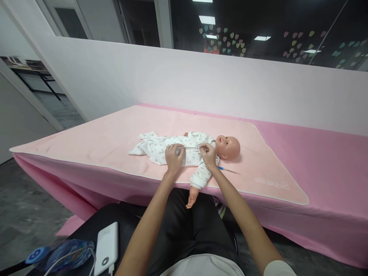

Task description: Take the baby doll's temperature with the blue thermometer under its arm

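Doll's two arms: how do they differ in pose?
The doll's near arm stretches toward the person, past the blanket's edge, with its bare hand hanging off the table. The doll's far arm lies on the blanket against the body, only a small bit of hand showing. The right hand works just above the near arm; nothing touches the far one. Both wear the white printed romper sleeves.

Baby doll [201, 151] in white printed romper, on its back, head right, arm overhanging edge

A long table [330, 161] draped in pink cloth. A pale pink mat [109, 138] covers it. A dressed baby doll [189, 151] and a blue-tipped thermometer [228, 170] lie on the mat.
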Motion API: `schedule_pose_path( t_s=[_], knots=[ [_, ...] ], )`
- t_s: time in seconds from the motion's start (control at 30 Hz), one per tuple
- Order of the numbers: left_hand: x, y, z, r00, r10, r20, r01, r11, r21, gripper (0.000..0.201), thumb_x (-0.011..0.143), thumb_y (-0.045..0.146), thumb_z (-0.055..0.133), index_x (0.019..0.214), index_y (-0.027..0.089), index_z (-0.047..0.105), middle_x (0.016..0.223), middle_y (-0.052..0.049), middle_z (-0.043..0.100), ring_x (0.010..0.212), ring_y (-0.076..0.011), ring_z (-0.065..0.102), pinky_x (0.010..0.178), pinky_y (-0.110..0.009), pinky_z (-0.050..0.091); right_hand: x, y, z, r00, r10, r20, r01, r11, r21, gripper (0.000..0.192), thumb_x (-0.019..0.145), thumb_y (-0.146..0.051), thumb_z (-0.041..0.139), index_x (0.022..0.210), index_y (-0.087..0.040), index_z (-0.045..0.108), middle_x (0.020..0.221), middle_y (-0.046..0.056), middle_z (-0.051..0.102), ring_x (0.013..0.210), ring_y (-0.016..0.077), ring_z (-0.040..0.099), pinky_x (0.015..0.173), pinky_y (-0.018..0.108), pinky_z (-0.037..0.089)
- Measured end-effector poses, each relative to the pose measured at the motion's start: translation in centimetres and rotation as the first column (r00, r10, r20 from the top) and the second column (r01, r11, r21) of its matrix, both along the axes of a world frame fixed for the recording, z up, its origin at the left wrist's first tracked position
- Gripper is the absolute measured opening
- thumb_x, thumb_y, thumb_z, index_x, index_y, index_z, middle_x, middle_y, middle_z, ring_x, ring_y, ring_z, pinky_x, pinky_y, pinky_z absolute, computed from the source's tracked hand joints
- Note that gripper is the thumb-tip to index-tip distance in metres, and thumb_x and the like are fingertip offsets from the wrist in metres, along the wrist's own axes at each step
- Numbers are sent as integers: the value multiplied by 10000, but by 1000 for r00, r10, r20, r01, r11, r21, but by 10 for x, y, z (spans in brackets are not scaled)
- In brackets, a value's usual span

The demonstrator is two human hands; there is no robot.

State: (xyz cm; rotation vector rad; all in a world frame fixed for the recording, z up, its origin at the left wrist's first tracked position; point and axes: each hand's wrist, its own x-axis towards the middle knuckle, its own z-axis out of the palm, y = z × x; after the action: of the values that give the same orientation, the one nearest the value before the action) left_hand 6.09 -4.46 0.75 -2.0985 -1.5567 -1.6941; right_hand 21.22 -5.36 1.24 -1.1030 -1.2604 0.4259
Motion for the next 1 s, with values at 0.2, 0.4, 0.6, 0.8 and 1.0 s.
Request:
schedule_pose_path(
  t_s=[0.2,0.4,0.6,0.8,1.0],
  knots=[
    [0,1,0,999,39,3,-39,999,-4,89,785,248,517,779,202,592,811,-23,619,834,-196,505,793,-330,351,0,0,0,1000,0,-2,0,1000,-4,143,643,-210,466,669,-170,600,562,-33,548,464,88,387,493,206,330],
    [1,-1,0,996,84,11,-84,996,-8,99,783,255,521,783,203,606,822,-33,598,850,-203,493,797,-335,341,0,1,0,1000,0,0,0,1000,-12,134,640,-212,472,666,-171,597,571,-32,554,467,88,394,493,207,333],
    [0,-1,1,992,114,45,-113,993,-13,141,797,259,507,824,202,634,832,-45,588,863,-209,487,818,-340,341,0,0,0,1000,-6,3,6,1000,-12,134,645,-213,473,664,-171,599,533,-41,523,458,88,386,485,205,325],
    [-2,-1,-1,992,121,33,-121,993,-8,154,788,249,504,814,213,652,815,-48,564,857,-213,474,812,-343,334,0,-1,1,1000,-1,0,1,1000,-3,131,648,-210,473,665,-172,597,559,-36,539,461,85,381,489,205,326],
    [-2,0,0,990,144,5,-144,989,-35,125,752,219,516,783,202,636,816,-51,542,855,-217,466,808,-346,332,0,-1,1,1000,1,-5,-1,1000,5,135,648,-209,472,669,-168,599,546,-39,528,457,85,379,484,205,319]
  ],
)
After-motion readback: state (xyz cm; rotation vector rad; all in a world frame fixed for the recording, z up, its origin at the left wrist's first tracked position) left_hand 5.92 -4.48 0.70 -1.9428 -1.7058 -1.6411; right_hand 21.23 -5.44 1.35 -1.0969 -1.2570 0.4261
